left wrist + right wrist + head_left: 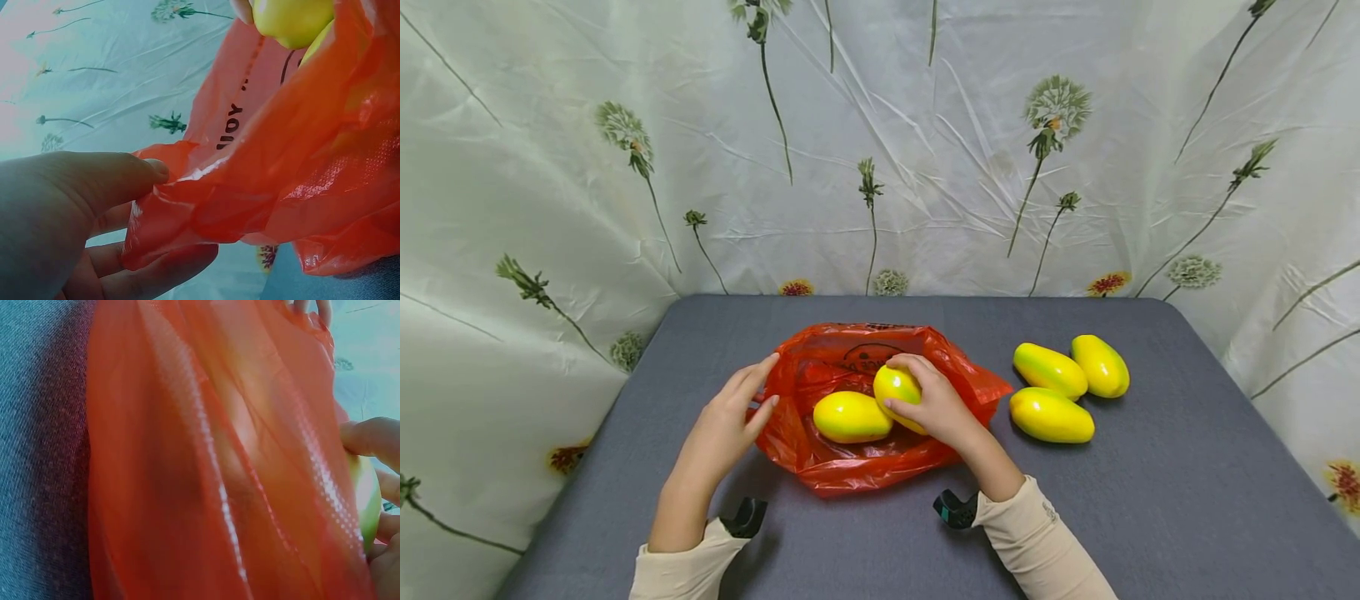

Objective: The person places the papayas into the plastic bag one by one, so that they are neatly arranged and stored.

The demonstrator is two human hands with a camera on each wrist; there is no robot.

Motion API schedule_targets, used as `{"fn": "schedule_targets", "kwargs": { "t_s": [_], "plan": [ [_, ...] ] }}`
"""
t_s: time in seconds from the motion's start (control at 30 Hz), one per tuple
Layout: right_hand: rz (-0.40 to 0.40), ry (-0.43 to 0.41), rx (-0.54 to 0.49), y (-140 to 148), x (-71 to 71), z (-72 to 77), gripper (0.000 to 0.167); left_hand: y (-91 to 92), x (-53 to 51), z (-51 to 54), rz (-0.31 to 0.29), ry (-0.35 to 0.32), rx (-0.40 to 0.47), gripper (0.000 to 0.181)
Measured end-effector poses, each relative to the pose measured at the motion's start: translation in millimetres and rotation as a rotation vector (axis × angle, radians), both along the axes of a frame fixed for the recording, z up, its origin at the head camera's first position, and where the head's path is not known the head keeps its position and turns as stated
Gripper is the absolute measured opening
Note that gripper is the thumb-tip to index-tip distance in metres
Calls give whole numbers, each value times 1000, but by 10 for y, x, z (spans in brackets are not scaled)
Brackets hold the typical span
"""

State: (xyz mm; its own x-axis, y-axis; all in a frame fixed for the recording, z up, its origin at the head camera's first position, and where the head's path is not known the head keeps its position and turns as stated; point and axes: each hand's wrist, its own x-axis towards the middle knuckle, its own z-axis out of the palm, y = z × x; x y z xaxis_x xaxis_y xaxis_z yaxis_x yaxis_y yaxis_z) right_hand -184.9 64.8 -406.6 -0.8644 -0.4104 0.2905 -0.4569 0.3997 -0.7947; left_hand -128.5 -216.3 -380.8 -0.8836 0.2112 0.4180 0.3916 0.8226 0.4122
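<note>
A red plastic bag [859, 475] lies with its mouth spread on the grey table. My left hand [721, 427] pinches the bag's left edge, thumb on one side and fingers on the other, as the left wrist view shows. One yellow mango [847, 417] lies inside the bag. Above the bag's opening, my right hand [936, 404] grips a second yellow mango [893, 386] from its right side, right beside the first one. In the right wrist view the bag's red side [187, 456] hides most of this held mango [367, 494].
To the right of the bag, three more yellow mangoes with greenish patches lie close together: a rear-left mango [1049, 370], a rear-right mango [1101, 367] and a front mango [1051, 415]. A white curtain with a flower print [955, 167] hangs behind the grey table [1180, 492].
</note>
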Motion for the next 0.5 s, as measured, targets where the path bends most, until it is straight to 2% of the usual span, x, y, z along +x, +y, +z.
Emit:
{"fn": "schedule_targets", "kwargs": {
  "t_s": [0.5],
  "plan": [
    [25,5,-42,25,27,40,42,-22,7,-3,-2,12,5,60]
  ]
}}
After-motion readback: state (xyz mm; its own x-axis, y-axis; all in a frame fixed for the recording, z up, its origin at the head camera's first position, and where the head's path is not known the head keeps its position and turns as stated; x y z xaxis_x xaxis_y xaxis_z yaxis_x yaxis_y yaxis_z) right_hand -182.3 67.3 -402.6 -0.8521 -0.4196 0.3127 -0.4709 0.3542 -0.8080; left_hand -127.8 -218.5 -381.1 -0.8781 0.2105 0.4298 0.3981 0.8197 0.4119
